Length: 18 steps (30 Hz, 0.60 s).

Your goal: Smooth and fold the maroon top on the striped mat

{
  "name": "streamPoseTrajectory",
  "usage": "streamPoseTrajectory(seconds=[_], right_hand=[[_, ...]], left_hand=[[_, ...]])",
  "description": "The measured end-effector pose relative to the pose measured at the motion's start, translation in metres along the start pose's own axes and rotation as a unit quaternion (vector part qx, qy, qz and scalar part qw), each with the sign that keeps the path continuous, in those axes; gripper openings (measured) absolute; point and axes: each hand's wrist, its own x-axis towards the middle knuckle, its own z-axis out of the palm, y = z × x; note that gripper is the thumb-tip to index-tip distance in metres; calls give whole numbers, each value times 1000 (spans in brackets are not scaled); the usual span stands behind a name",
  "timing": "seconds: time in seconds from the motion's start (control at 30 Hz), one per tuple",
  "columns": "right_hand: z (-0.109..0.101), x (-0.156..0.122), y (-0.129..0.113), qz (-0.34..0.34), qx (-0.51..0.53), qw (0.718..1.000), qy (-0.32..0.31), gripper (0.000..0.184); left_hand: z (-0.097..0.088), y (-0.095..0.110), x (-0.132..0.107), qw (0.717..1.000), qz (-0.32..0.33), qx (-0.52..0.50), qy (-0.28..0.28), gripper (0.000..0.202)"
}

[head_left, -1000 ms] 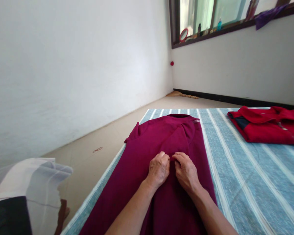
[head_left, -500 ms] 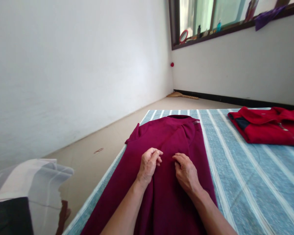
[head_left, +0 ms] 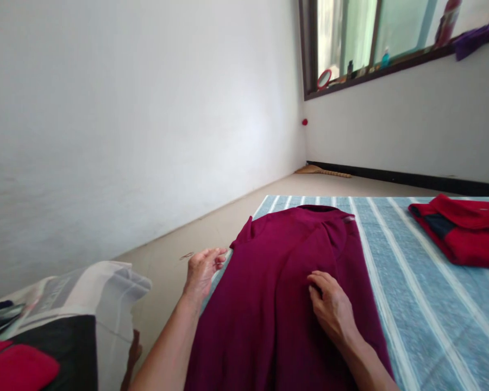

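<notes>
The left hand (head_left: 201,271) has been taken away from the middle of the maroon long-sleeved knit shirt (head_left: 285,304) and is now held at the lower centre of the frame, just beside the shirt's left edge. Its fingers are open and a little spread, and nothing is seen pinched by them. The right hand (head_left: 332,304) is kept on the shirt, right of its middle, with the fingers bent over the cloth; whether a fold is pinched by them cannot be told from this view. The shirt is laid flat in the lower middle of the frame, with its collar pointing away from the person, on a blue and white striped mattress cover (head_left: 407,326). At the right edge, a folded red shirt with a dark panel (head_left: 460,233) is placed on the same cover. At the lower left, a pale translucent cloth (head_left: 114,293), a black cloth (head_left: 61,347) and a red cloth (head_left: 16,369) are seen. At the upper right, a dark-framed window (head_left: 308,49) is seen, with a small round red mirror (head_left: 324,79) and a blue bottle (head_left: 385,58) on its sill
</notes>
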Motion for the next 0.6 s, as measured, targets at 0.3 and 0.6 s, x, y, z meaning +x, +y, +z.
streamPoseTrajectory(seconds=[0.3,0.6], right_hand=[[1,-2,2,-8,0,1000,8,29],[1,-3,1,-5,0,1000,6,29]], left_hand=[[-76,-19,11,990,-68,93,80,14],[-99,-45,22,973,-103,183,93,13]])
